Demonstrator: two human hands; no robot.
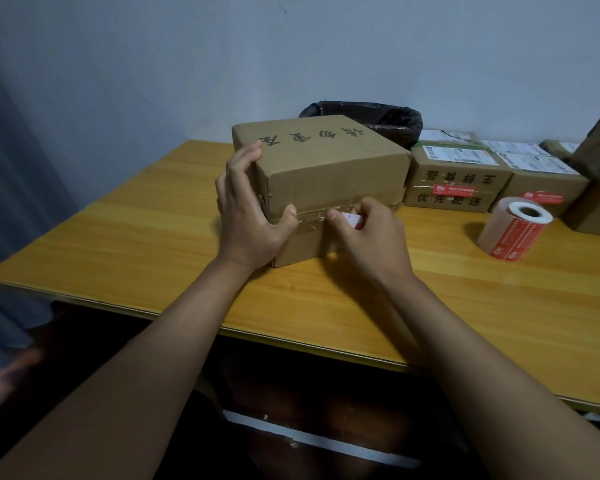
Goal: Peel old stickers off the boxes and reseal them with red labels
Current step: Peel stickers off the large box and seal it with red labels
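The left hand [246, 209] clasped the near-left corner of the cardboard box [321, 174], fingers curled over its top edge and thumb pressed on the taped seam, as the box stood on the yellow table [118, 237]. The right hand [364, 233] pinched a red-and-white label [353, 220] against that seam. The label looked best laid squarely across the flap joint and smoothed outward with the box braced. The label roll [513, 233] stood near, before already labelled boxes [454, 188].
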